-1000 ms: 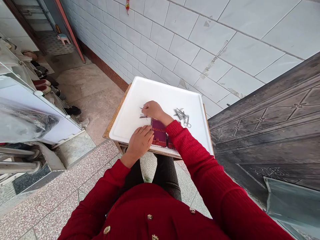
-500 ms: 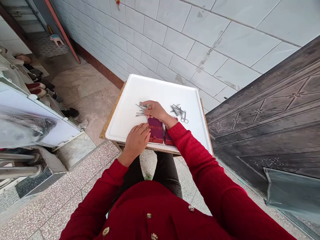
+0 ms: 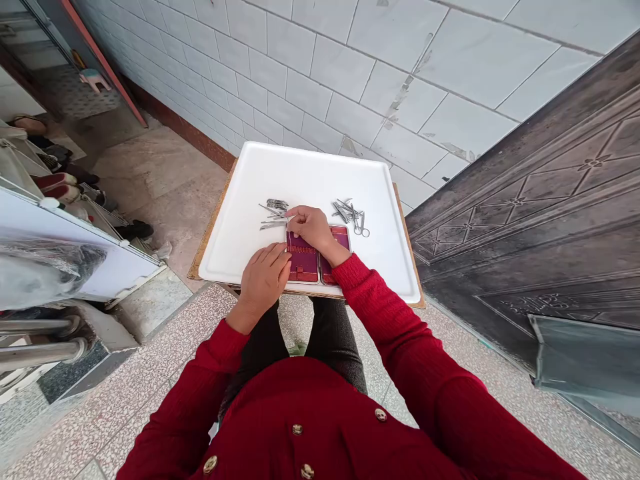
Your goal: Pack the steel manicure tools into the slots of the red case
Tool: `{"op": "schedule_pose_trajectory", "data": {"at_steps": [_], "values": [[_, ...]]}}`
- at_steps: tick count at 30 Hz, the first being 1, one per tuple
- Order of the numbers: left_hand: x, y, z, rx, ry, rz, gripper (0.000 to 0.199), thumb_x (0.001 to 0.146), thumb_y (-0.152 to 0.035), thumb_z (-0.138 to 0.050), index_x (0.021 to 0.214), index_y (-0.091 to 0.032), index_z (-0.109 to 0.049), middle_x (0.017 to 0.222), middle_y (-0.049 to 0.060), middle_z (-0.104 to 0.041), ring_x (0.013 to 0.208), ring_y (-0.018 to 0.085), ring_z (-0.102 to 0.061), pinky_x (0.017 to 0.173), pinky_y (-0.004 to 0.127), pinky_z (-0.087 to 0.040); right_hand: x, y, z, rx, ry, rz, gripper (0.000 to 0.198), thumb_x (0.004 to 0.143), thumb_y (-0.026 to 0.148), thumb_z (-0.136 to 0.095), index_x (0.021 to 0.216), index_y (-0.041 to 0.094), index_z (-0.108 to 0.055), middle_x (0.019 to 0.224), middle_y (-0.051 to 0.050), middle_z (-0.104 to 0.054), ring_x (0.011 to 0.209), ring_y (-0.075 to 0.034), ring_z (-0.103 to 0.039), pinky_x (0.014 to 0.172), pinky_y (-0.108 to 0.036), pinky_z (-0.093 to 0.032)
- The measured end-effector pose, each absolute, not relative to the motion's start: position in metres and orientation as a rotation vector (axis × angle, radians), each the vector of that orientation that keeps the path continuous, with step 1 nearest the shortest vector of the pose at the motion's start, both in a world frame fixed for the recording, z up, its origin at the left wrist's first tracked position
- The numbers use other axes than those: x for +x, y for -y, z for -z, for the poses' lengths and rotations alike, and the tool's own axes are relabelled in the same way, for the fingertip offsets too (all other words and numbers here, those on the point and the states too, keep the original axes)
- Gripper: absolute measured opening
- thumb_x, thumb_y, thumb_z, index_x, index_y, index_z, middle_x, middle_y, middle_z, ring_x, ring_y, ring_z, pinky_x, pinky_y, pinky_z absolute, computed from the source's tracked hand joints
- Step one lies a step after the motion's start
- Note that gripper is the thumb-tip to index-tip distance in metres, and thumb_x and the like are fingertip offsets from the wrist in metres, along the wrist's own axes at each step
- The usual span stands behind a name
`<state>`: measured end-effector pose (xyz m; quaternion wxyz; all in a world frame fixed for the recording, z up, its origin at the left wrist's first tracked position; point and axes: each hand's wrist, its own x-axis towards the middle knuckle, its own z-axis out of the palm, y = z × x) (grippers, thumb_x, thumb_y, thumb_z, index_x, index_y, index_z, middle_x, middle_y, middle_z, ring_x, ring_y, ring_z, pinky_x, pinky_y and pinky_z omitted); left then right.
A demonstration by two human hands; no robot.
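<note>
An open manicure case [image 3: 303, 275] with a dark red lining and a row of small loops lies at the near edge of a white tray [image 3: 225, 257]. My left hand [image 3: 264, 277] is closed at the case's left edge, fingertips on its rim. Above the case's far edge is my right hand [image 3: 313, 230], thumb and fingers pinched together; whatever is between them is too small to make out. Several thin metal tools [image 3: 271, 225] lie left of its fingertips, with nail clippers [image 3: 277, 203] just beyond. Small scissors and other metal tools [image 3: 353, 215] form a pile to the right.
The tray rests on a wooden-edged table [image 3: 200, 257] in front of my legs. A white tiled wall [image 3: 300, 67] stands behind it. To the right is a dark patterned door panel [image 3: 520, 200]; to the left, a shoe rack [image 3: 65, 180] with shoes.
My right hand has drawn back from the metal tools, to the right and nearer, over the case. The left hand stays at the case's edge. The view has shifted slightly.
</note>
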<state>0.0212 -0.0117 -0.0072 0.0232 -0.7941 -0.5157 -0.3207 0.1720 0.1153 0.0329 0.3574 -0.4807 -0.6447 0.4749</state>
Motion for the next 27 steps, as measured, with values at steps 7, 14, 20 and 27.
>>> {"op": "schedule_pose_trajectory", "data": {"at_steps": [7, 14, 20, 27], "values": [[0.0220, 0.0117, 0.0065, -2.440, 1.587, 0.983, 0.029, 0.107, -0.022, -0.047, 0.119, -0.020, -0.073, 0.133, 0.013, -0.075, 0.127, 0.028, -0.069, 0.108, 0.048, -0.056, 0.1726, -0.1126, -0.0354, -1.346, 1.694, -1.138, 0.026, 0.076, 0.009, -0.062, 0.098, 0.017, -0.072, 0.057, 0.009, -0.064, 0.056, -0.013, -0.064, 0.069, -0.025, -0.051], [0.0216, 0.0115, 0.0069, -2.435, 1.574, 0.991, 0.028, 0.107, -0.023, -0.048, 0.119, -0.019, -0.073, 0.133, 0.013, -0.075, 0.127, 0.029, -0.069, 0.108, 0.049, -0.057, 0.1718, -0.1134, -0.0358, -1.395, 1.734, -1.113, 0.024, 0.078, 0.009, -0.063, 0.098, 0.018, -0.073, 0.062, 0.007, -0.068, 0.056, -0.014, -0.066, 0.072, -0.026, -0.053], [0.0217, 0.0109, 0.0075, -2.433, 1.583, 0.998, 0.029, 0.107, -0.023, -0.048, 0.119, -0.021, -0.074, 0.133, 0.013, -0.075, 0.127, 0.029, -0.070, 0.109, 0.049, -0.057, 0.1736, -0.1143, -0.0343, -1.395, 1.754, -1.086, 0.021, 0.080, 0.010, -0.063, 0.096, 0.018, -0.073, 0.061, 0.007, -0.067, 0.058, -0.014, -0.067, 0.074, -0.027, -0.054], [0.0217, 0.0110, 0.0072, -2.437, 1.585, 1.006, 0.029, 0.107, -0.023, -0.048, 0.119, -0.021, -0.073, 0.133, 0.012, -0.075, 0.127, 0.029, -0.069, 0.109, 0.049, -0.056, 0.1735, -0.1129, -0.0348, -1.412, 1.756, -1.081, 0.021, 0.081, 0.011, -0.063, 0.097, 0.019, -0.073, 0.063, 0.006, -0.069, 0.058, -0.015, -0.068, 0.074, -0.027, -0.055]]}}
